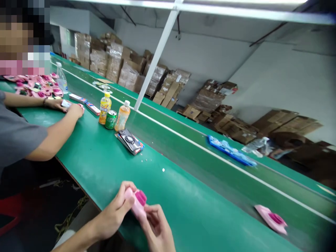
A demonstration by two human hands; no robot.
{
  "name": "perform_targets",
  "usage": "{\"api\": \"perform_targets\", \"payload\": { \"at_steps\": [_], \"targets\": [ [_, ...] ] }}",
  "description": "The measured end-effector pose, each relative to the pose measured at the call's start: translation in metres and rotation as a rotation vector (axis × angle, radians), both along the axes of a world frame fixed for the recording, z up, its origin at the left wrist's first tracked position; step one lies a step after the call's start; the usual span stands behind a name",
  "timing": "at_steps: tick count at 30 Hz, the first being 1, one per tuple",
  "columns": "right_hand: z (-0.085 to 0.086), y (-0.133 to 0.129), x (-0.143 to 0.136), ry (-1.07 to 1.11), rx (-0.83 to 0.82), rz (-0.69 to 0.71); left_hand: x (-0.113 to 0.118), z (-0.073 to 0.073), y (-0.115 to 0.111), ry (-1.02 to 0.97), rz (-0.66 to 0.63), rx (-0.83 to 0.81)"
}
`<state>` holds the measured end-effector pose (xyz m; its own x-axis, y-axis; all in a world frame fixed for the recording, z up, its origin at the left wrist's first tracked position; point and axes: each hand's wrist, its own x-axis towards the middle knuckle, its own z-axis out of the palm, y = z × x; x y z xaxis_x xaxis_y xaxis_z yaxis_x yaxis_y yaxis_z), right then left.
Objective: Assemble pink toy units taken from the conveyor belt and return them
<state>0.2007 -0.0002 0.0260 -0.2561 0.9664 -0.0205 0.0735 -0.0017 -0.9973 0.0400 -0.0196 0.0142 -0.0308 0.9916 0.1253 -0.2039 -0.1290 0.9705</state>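
Note:
A light pink plastic piece (138, 209) with a raised magenta part is held between both hands above the green table (194, 224). My left hand (115, 210) grips its upper left end, thumb across the front. At its lower right end, the fingers of my right hand (159, 225) pinch the edge. What the piece's underside looks like is hidden. A similar pink piece (273, 219) with a magenta middle lies apart on the right, on the belt.
Bottles (123, 115), a green can (111, 119) and a phone (129, 139) on small boxes stand ahead. On the left a co-worker's hands (75, 110) work beside a pile of pink pieces (39, 85). A blue tray (231, 151) lies beyond the belt's white line; a slanted post (157, 52) rises behind.

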Motion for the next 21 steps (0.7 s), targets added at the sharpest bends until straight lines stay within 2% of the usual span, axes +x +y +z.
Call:
{"api": "perform_targets", "payload": {
  "at_steps": [3, 5, 6, 8, 10, 13, 16, 21],
  "targets": [
    [0.003, 0.034, 0.019, -0.094, 0.061, 0.076, -0.018, -0.006, -0.005, 0.320, 0.003, 0.095],
    [0.009, 0.081, 0.038, -0.280, 0.177, 0.044, -0.032, -0.014, -0.003, 0.631, 0.114, 0.231],
    [0.014, 0.110, 0.050, -0.390, 0.250, -0.036, -0.038, -0.019, 0.000, 0.778, 0.200, 0.282],
    [0.022, 0.174, 0.077, -0.594, 0.367, -0.318, -0.045, -0.030, 0.007, 0.997, 0.402, 0.324],
    [0.027, 0.232, 0.104, -0.689, 0.387, -0.526, -0.048, -0.039, 0.015, 1.122, 0.576, 0.340],
    [0.024, 0.289, 0.132, -0.789, 0.350, -0.682, -0.045, -0.044, 0.021, 1.225, 0.693, 0.410],
    [0.013, 0.311, 0.145, -0.888, 0.304, -0.711, -0.041, -0.041, 0.023, 1.244, 0.696, 0.419],
    [0.006, 0.302, 0.145, -0.963, 0.300, -0.765, -0.042, -0.035, 0.025, 1.181, 0.687, 0.367]
  ]
}}
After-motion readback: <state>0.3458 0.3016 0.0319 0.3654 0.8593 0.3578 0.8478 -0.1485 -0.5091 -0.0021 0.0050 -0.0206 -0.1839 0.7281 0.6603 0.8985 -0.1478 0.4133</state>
